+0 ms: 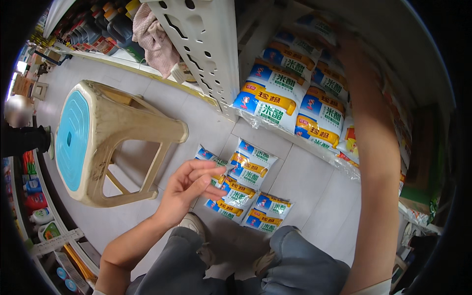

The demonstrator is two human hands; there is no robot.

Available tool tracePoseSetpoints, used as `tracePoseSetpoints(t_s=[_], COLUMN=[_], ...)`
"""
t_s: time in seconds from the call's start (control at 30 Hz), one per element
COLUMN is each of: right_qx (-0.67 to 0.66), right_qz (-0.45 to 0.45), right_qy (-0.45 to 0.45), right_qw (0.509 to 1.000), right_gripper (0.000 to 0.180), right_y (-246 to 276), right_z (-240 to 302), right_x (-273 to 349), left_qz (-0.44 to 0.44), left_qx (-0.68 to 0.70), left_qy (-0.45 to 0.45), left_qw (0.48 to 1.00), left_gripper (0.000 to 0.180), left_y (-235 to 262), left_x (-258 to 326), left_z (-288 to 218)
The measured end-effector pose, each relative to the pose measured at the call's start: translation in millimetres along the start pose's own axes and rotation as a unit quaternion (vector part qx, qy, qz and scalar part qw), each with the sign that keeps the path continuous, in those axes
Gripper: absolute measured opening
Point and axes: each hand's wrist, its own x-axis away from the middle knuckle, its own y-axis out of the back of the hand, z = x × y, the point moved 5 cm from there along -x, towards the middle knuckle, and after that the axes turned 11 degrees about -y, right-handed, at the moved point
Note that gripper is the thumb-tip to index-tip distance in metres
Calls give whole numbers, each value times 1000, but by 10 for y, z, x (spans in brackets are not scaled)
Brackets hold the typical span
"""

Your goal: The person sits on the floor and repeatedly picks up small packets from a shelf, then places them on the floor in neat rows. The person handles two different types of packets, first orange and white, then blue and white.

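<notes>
My left hand (189, 184) hangs over several vinegar pouches on the floor, its fingers loosely bent and apart, with nothing plainly held. Partly behind its fingers lies one pouch (209, 156). Beside it are another pouch (251, 164) and a lower one (268, 213), all blue, white and yellow. My right arm reaches far into a low shelf on the right. Deep in shadow there, my right hand (344, 45) is blurred, its fingers hard to make out. Right beside it is a blurred pouch (316, 27), above rows of stacked pouches (278, 91).
A beige plastic stool (132, 105) with a blue top stands at left. A perforated white shelf upright (204, 44) rises beside the stacked pouches. Dark bottles (118, 27) and a pink cloth (152, 37) are at upper left. Another shelf with goods (42, 216) and a person (24, 137) are farther left.
</notes>
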Motion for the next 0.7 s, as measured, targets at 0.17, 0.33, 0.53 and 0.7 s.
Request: tracePoseSetpoints(t_s=[0.17,0.33,0.53,0.7], right_qx=[420,710,505,335], right_qz=[-62,-264,-175,88], right_qy=[106,246,228,272], right_qw=[899,605,814,898], right_gripper=[36,32,41,21], right_y=[-27,-30,-416,-552], right_z=[-75,-241,190,-247], right_x=[-823,-1135,482,2077], left_qz=[-54,-84,-39,91], left_qx=[-7,-16,-67,-296], left_qy=[20,39,28,38], left_qw=[998,996,997,950], left_gripper=[33,31,27,27], left_y=[165,265,345,381], left_x=[240,353,265,57], left_z=[89,144,355,715])
